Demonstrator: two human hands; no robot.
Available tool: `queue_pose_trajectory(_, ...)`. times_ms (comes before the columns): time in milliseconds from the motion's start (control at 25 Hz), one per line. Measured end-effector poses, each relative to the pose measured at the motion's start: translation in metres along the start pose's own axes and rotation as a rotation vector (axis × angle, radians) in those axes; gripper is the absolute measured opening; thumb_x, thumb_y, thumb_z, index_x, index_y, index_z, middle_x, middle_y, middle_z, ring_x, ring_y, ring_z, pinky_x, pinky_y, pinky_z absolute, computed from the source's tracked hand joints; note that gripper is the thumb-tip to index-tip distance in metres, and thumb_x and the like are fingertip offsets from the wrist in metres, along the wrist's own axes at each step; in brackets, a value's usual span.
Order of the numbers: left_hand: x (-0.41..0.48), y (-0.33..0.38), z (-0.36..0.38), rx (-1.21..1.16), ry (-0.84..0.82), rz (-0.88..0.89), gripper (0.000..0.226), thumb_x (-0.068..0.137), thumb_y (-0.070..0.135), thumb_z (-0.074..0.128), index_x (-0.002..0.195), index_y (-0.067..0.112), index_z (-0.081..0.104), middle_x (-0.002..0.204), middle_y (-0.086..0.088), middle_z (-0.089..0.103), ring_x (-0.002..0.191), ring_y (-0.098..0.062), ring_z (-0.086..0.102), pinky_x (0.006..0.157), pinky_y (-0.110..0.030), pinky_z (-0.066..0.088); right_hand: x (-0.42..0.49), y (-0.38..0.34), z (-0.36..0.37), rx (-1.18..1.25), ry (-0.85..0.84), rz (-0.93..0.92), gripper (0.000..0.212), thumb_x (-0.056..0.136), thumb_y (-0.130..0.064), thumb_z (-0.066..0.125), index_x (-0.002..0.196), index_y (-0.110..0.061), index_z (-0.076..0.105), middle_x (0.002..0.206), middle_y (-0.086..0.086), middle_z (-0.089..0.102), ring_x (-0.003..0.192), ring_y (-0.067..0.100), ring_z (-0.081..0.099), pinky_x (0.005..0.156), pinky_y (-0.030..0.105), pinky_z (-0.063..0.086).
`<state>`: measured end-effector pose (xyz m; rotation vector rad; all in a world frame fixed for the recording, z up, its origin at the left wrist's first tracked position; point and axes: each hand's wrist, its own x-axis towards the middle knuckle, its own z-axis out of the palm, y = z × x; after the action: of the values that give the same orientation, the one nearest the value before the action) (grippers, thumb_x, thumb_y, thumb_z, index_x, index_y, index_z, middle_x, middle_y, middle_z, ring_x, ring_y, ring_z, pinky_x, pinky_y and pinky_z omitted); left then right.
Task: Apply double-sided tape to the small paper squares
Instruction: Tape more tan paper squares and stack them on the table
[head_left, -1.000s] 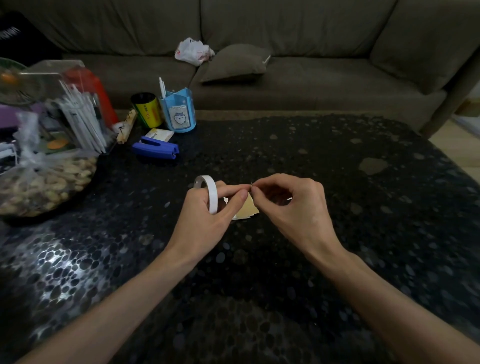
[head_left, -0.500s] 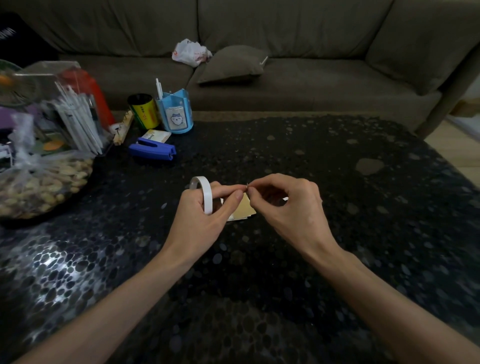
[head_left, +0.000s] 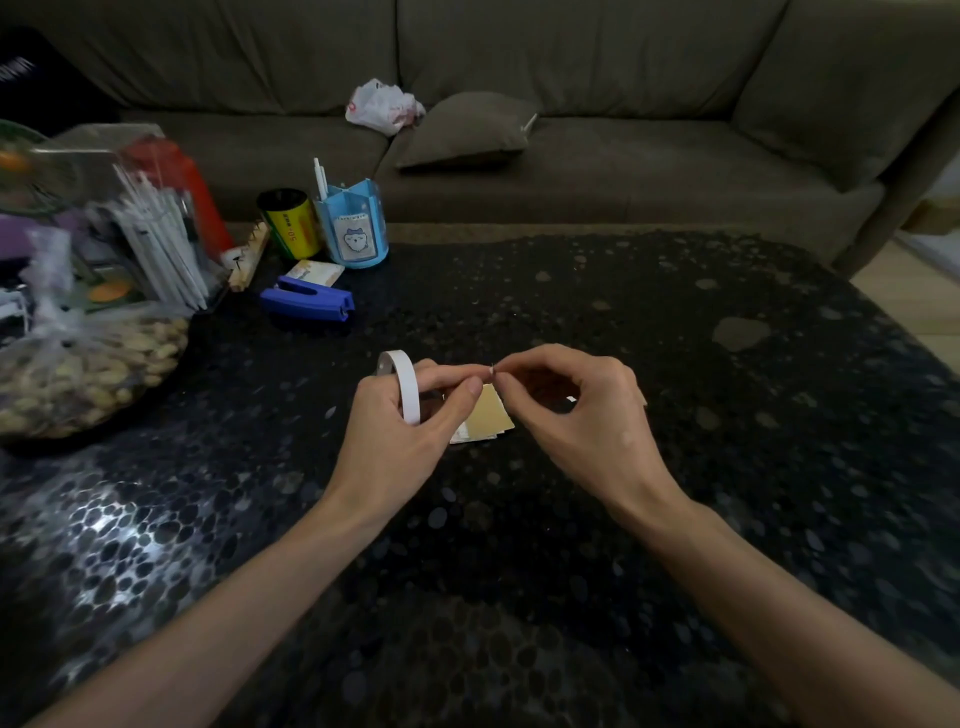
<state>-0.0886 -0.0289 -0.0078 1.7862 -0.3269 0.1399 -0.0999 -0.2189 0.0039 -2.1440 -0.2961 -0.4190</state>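
On the dark pebbled table (head_left: 701, 493) the left hand (head_left: 397, 436) grips the white tape roll (head_left: 406, 387), with its fingers curled on it. The right hand (head_left: 587, 415) pinches the tape end between thumb and forefinger. The small paper squares (head_left: 488, 418) lie stacked on the table, just below both hands' fingertips.

This is a home living room. A wide olive sofa (head_left: 623, 171) fills the background, with a loose cushion (head_left: 467, 130) and a crumpled plastic bag (head_left: 384, 106) on its seat. In front stands a low, dark, pebble-patterned surface (head_left: 675, 322) cluttered with household odds and ends: a blue pen holder (head_left: 353, 228), a yellow can (head_left: 291, 223), a blue stapler (head_left: 309, 304) and a clear bag of nuts (head_left: 78, 374). A pale floor (head_left: 935, 312) shows at the right edge.
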Motion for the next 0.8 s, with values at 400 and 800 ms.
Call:
queue_pose_trajectory(400, -0.0005, 0.0006, -0.0001, -0.004, -0.003, 0.011, 0.020, 0.095, 0.017, 0.070, 0.112, 0.018, 0.079, 0.091, 0.006, 0.076, 0.090, -0.014, 0.072, 0.075, -0.025, 0.058, 0.0006, 0.0002, -0.0001, 0.011, 0.006, -0.007, 0.012, 0.094, -0.023, 0.077, 0.107, -0.023, 0.079, 0.092, -0.015, 0.074, 0.090, 0.001, 0.071, 0.080, 0.017, 0.057)
queue_pose_trajectory(800, 0.0003, 0.0019, -0.0015, 0.028, 0.125, -0.018, 0.010, 0.090, 0.018, 0.077, 0.100, 0.019, 0.079, 0.076, -0.001, 0.071, 0.068, -0.012, 0.064, 0.063, -0.022, 0.054, -0.0014, -0.0026, 0.0011, 0.027, 0.003, -0.021, 0.010, 0.094, -0.020, 0.077, 0.104, -0.022, 0.078, 0.091, -0.015, 0.074, 0.090, 0.001, 0.071, 0.081, 0.017, 0.057)
